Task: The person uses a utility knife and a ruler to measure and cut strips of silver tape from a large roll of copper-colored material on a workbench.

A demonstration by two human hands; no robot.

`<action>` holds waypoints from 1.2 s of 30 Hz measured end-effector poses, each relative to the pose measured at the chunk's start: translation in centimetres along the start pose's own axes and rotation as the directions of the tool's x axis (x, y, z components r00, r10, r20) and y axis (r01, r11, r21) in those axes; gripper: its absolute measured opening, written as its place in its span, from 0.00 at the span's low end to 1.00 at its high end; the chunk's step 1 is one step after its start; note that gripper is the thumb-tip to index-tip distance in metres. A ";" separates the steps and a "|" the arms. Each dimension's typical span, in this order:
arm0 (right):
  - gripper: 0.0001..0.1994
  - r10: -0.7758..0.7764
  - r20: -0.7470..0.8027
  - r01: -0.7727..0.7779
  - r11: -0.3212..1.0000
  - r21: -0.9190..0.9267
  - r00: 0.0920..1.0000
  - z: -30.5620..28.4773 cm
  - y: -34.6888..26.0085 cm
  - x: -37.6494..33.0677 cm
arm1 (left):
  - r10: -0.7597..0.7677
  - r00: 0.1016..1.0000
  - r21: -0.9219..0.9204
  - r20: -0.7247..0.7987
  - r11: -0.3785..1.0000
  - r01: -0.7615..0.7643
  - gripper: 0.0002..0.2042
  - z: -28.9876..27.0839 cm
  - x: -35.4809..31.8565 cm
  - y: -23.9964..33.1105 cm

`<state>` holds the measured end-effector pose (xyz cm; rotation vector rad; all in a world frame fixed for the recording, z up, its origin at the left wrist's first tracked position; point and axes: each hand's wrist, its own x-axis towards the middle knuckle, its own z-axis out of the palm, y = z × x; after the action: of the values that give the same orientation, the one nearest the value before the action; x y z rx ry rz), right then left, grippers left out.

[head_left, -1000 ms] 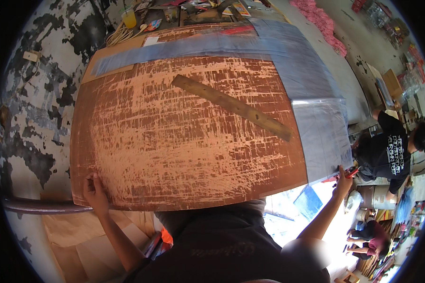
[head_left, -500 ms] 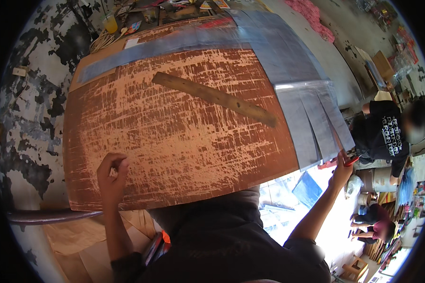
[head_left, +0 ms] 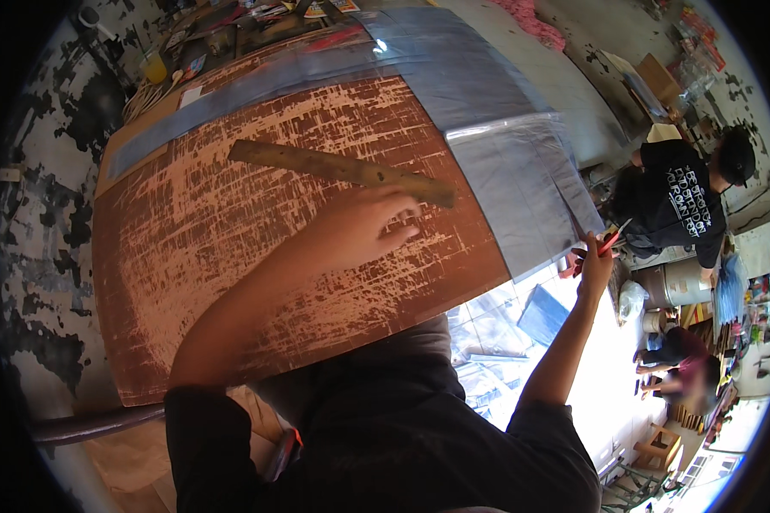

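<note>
My right hand [head_left: 595, 263] is closed around scissors [head_left: 608, 243] with red handles, just beyond the right edge of the board; their blades point up and away. Beside them, a grey-blue plastic sheet [head_left: 513, 192] overhangs the board's right side, with slits cut into its outer edge. My left hand [head_left: 383, 224] is over the worn brown board [head_left: 180, 282], its fingers loosely bent and apart, with nothing in them. Just beyond that hand lies a flat wooden strip [head_left: 316, 162], slanting across the board; whether the fingertips touch it I cannot tell.
A long strip of the same plastic [head_left: 222, 103] runs along the board's far side. Past it stand clutter and a cup of yellow drink [head_left: 154, 67]. At right are a person in a black shirt [head_left: 680, 192], a metal drum [head_left: 680, 282] and a wooden stool [head_left: 659, 445].
My left hand has reached from the board's near left to beside the wooden strip. My right hand and the scissors have moved up and left in view; the whole scene has shifted left.
</note>
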<state>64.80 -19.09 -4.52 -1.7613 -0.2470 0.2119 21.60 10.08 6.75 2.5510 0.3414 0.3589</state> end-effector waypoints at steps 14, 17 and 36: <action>0.24 -0.350 0.236 0.422 0.754 -0.504 0.907 2.3 -4.6 -7.5 | 0.444 0.893 0.092 0.070 0.889 -0.449 0.21 13.8 15.2 -2.1; 0.24 -0.381 0.399 0.544 0.691 -0.476 0.834 2.7 -4.8 -9.6 | 0.465 0.877 0.071 0.120 0.877 -0.475 0.22 12.6 16.1 -2.2; 0.43 -0.399 0.589 0.648 0.701 -0.298 0.702 1.8 -3.1 -12.0 | 0.496 0.862 0.090 0.107 0.858 -0.505 0.20 12.4 17.0 -2.6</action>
<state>52.66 -20.15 -1.79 -2.0162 -1.2880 0.1588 40.95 11.61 -1.68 2.7342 -0.3596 0.4328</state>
